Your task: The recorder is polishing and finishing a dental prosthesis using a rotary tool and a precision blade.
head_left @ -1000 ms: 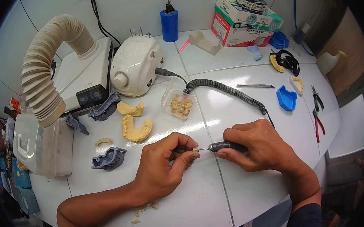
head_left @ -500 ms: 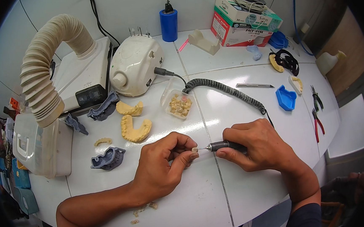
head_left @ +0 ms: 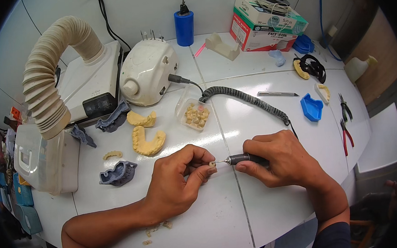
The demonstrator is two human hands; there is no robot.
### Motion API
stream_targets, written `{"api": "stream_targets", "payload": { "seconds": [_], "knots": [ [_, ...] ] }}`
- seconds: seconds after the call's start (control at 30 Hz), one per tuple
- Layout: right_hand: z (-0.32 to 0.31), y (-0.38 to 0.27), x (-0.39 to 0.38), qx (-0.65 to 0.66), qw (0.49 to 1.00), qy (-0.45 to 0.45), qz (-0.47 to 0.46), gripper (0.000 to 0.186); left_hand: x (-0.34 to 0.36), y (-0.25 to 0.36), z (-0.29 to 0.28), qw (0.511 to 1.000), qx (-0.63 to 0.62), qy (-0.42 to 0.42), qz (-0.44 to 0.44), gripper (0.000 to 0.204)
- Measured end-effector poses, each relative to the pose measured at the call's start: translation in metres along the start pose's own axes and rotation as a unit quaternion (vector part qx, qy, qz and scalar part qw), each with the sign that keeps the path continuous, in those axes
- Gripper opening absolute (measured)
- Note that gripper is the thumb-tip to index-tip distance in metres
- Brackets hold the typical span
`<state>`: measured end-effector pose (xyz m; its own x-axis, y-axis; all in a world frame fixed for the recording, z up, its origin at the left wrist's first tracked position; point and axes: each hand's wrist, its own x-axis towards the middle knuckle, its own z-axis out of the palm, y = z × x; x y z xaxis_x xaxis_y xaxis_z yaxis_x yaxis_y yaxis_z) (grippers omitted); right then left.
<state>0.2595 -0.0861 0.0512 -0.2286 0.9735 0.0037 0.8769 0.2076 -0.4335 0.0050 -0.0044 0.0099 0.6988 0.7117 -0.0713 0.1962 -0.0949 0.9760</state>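
Note:
Between the thumb and fingers of my left hand [head_left: 179, 178] is pinched a small cream dental crown [head_left: 213, 164], partly covered by the fingertips. My right hand [head_left: 281, 159] is wrapped round a black rotary handpiece [head_left: 247, 158], held level and pointing left. The thin metal bur [head_left: 220, 161] at its front reaches the crown; whether it touches the inside or the edge is too small to tell. A coiled black cord [head_left: 247, 100] runs from near the right hand to the white control unit [head_left: 150, 72].
Left of my hands lie yellow plaster dental models [head_left: 147, 140] and a grey dental model [head_left: 118, 173]. A clear box of small teeth [head_left: 196, 116] stands ahead. Pliers [head_left: 345, 134] and a blue tray [head_left: 312, 107] lie right. A ribbed suction hose [head_left: 44, 84] arches at far left. Cream fragments [head_left: 168, 224] lie near my left forearm.
Both hands keep almost the same place and grip. The crown and the bur show only a very slight shift.

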Motion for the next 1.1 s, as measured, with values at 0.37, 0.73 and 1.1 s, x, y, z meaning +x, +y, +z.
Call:
{"api": "stream_targets", "payload": {
  "seconds": [0.37, 0.73, 1.1],
  "knots": [
    [0.0002, 0.0000, -0.0005, -0.004, 1.000, -0.005, 0.003, 0.046, -0.0002, -0.0027, 0.0008, 1.000, -0.005, 0.003, 0.007, 0.010],
    [0.0005, -0.0005, -0.0002, -0.003, 1.000, -0.003, 0.009, 0.046, -0.0001, -0.0020, 0.0006, 1.000, -0.011, 0.004, 0.003, 0.011],
    [0.0008, -0.0009, -0.0001, 0.001, 1.000, 0.002, 0.007, 0.046, -0.0003, -0.0034, 0.0004, 1.000, -0.007, 0.003, 0.012, 0.011]
  ]
}}
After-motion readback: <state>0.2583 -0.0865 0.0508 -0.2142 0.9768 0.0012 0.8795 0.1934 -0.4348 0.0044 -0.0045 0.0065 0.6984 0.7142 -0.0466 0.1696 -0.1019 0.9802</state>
